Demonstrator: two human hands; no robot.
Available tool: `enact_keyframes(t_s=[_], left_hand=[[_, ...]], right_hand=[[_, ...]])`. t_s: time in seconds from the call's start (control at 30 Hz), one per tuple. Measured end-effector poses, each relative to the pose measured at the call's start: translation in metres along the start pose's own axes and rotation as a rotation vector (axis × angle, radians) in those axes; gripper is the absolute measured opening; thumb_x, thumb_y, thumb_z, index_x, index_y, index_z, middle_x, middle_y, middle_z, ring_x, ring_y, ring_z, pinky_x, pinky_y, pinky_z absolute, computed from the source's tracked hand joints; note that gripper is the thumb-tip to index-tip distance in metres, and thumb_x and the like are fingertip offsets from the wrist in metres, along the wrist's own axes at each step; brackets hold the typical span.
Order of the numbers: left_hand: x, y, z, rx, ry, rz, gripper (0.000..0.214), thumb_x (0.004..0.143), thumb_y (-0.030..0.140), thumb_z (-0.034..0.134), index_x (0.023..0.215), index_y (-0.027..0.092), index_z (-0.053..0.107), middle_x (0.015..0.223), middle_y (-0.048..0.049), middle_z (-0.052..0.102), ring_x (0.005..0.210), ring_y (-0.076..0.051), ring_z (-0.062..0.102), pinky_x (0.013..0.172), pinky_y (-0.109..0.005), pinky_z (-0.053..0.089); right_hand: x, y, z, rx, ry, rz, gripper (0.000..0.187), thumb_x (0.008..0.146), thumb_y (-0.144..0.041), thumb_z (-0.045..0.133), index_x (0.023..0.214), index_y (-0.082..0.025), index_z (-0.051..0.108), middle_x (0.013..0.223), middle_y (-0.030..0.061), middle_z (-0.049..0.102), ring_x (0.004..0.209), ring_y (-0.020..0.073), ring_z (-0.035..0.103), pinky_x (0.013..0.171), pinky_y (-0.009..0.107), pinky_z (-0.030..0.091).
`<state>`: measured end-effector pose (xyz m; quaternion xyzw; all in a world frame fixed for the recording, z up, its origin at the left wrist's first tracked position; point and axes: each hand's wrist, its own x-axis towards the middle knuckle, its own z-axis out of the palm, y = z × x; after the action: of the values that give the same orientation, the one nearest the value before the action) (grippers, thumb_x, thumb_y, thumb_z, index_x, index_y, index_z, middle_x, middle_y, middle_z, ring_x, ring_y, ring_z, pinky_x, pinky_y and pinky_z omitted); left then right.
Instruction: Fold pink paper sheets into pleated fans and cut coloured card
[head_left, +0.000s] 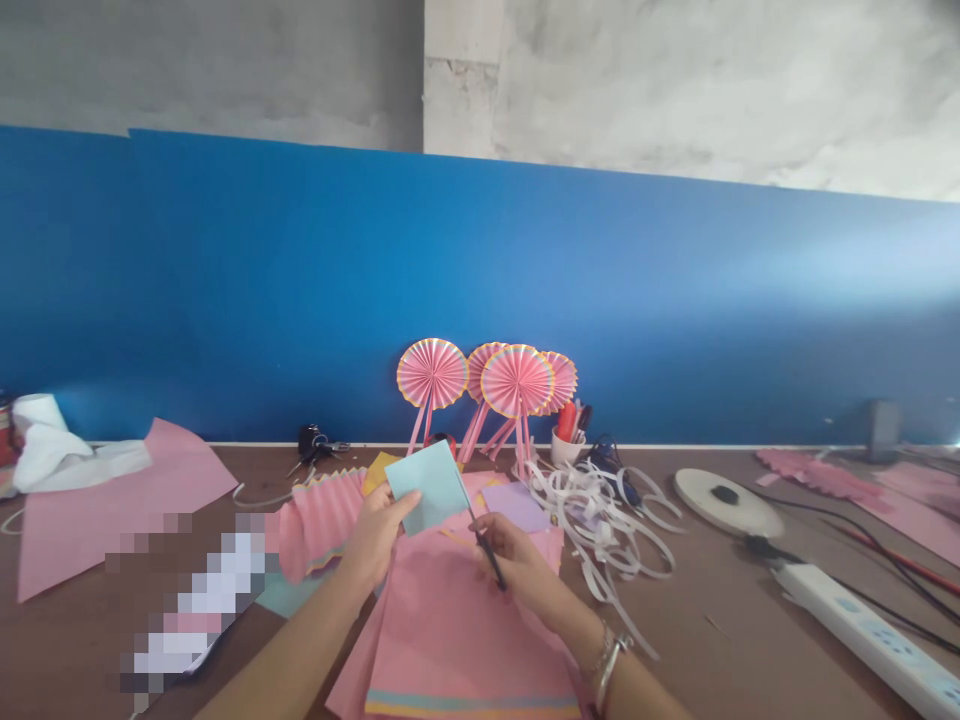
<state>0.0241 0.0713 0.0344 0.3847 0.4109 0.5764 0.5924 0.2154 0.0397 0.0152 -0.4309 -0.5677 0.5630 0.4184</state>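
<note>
My left hand (375, 535) pinches a square of pale blue paper (424, 487) by its lower edge, holding it up in the air. My right hand (517, 565) is shut on a pair of dark, thin scissors (489, 556), whose blade reaches the paper's right edge. Below both hands lies a stack of pink paper sheets (457, 640). A pleated pink paper strip (319, 525) sits left of my left hand, and a lilac paper sheet (516, 505) lies just past the scissors.
Pink paper fans (517, 380) lean against the blue wall (450, 250) behind a tangle of white paper strips (600, 520). A pen cup (566, 447), keys (315, 445), a round white disc (727, 503) and a white power strip (862, 630) stand on the brown table (675, 600).
</note>
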Motion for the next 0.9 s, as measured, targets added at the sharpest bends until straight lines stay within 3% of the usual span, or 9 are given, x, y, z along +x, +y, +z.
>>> enact_keyframes(t_s=[0.23, 0.9], left_hand=[[0.0007, -0.0008, 0.0003, -0.026, -0.006, -0.001, 0.046, 0.056, 0.033, 0.079, 0.096, 0.013, 0.065, 0.093, -0.0108, 0.072, 0.087, -0.028, 0.068, 0.078, -0.036, 0.051], [0.0037, -0.0037, -0.0025, -0.031, -0.005, 0.002, 0.046, 0.057, 0.034, 0.079, 0.096, 0.014, 0.064, 0.093, -0.0101, 0.072, 0.085, -0.026, 0.068, 0.075, -0.034, 0.051]], right_hand=[[0.0026, 0.0035, -0.0009, 0.035, -0.001, -0.006, 0.030, 0.064, -0.031, 0.064, 0.087, -0.021, 0.047, 0.058, -0.0079, 0.046, 0.051, 0.0083, 0.044, 0.045, 0.020, 0.032], [0.0050, 0.0091, -0.0034, 0.012, 0.007, 0.001, 0.035, 0.063, -0.038, 0.068, 0.087, -0.021, 0.049, 0.059, -0.0078, 0.046, 0.049, 0.0085, 0.045, 0.040, 0.019, 0.032]])
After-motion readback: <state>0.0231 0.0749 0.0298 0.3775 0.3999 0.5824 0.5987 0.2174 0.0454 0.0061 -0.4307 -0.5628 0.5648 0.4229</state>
